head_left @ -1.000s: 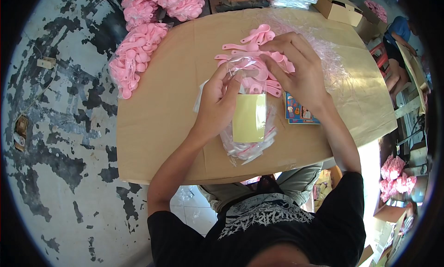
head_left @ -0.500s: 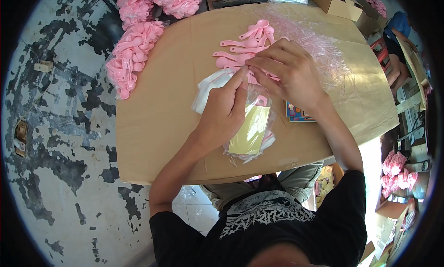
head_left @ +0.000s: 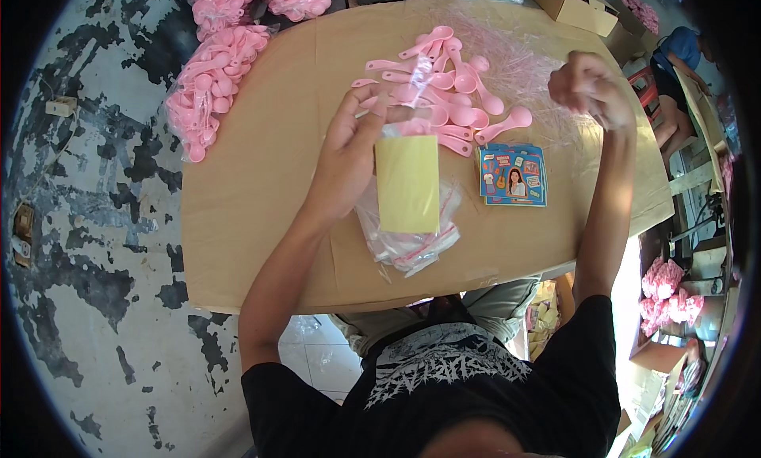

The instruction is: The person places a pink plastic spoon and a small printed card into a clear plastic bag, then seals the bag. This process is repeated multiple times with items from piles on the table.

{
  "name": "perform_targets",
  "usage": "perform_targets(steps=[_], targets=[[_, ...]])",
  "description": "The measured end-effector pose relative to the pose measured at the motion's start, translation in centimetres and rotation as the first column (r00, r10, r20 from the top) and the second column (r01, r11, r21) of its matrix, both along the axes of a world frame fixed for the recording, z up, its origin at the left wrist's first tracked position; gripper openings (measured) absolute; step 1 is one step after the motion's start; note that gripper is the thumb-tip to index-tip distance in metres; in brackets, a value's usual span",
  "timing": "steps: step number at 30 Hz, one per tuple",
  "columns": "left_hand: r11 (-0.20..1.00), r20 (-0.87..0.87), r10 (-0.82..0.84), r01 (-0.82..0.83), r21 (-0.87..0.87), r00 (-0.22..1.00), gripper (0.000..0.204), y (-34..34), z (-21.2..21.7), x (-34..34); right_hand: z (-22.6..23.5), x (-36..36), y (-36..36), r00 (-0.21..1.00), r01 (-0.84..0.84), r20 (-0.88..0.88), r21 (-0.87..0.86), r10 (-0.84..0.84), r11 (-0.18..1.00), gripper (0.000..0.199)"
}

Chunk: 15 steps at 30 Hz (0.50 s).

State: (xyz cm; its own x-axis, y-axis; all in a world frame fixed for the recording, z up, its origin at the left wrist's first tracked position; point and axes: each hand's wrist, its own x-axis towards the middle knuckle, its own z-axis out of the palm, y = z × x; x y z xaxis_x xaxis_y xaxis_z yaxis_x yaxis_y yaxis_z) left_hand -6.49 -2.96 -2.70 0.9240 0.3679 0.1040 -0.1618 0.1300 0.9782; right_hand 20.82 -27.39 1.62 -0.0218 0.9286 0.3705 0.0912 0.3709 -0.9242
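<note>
I see the left hand (head_left: pixel 349 153) pinching the clear bag (head_left: pixel 420 81) with its yellow card (head_left: pixel 408 184), just seven o'clock of the pink spoons (head_left: pixel 464 81). At two o'clock, the right hand (head_left: pixel 590 89) hangs bent inward, fingers curled; I can't tell whether it grips anything.

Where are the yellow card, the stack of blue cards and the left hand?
Yellow card (head_left: pixel 408 184): head view, middle of its face.
Stack of blue cards (head_left: pixel 513 176): head view, top printed face.
Left hand (head_left: pixel 349 157): head view, back of the hand.
</note>
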Motion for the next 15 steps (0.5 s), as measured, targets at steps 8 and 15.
perform_targets(steps=[8, 15], targets=[[0.996, -0.076, 0.050, -0.056, -0.071, 0.996, 0.035, 0.9, -0.3, 0.0, -2.2, 0.5, 2.9, 0.155, 0.897, 0.264, 0.367, -0.952, 0.247, 0.028], [0.993, 0.035, 0.120, -0.119, -0.017, 0.992, 0.036, -0.2, -0.2, -0.3, -3.7, -14.1, 9.6, 0.824, 0.524, 0.275, -0.041, -0.494, 0.851, 0.027]])
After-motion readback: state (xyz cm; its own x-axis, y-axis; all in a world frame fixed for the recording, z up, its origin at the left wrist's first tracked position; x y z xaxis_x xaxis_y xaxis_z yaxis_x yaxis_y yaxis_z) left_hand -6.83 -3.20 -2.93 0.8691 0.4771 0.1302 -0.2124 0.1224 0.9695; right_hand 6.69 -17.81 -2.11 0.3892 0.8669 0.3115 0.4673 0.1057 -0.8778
